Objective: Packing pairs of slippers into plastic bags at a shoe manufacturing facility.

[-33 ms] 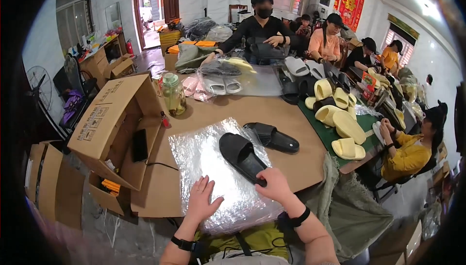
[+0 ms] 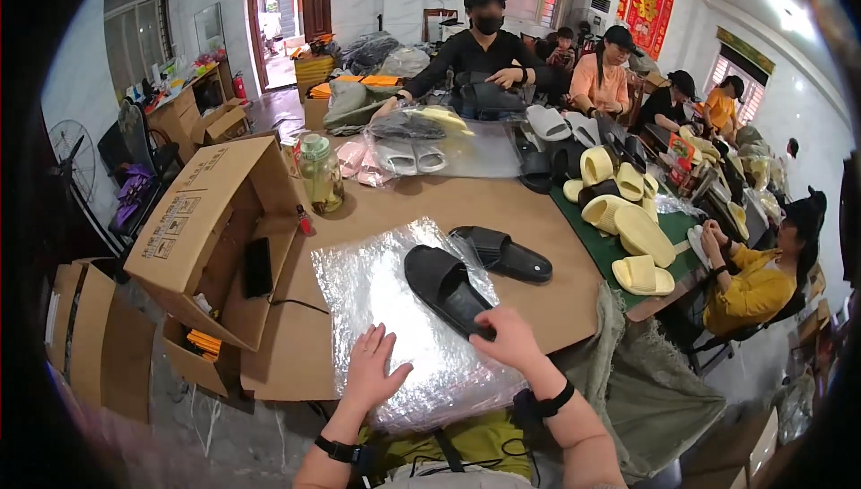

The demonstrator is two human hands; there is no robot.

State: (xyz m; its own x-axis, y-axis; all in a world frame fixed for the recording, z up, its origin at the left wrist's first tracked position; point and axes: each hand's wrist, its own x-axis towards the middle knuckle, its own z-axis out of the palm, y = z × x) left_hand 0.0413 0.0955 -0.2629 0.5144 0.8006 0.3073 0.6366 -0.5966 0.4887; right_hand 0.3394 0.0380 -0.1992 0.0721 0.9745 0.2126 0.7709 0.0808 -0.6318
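Left hand (image 2: 373,371) with thumb spread from fingers on clear plastic sheeting (image 2: 368,278), right fingers curled at near heel of black slide sandal (image 2: 437,276) on sheeting (pinch: cannot tell), second slide (image 2: 516,259) far right.

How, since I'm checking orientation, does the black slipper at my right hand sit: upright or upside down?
Upright: the black slipper has its strap on top and its insole facing up, by the right hand.

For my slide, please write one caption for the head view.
Left hand on clear plastic, right hand at the heel of a black slipper, a second slipper beside it.
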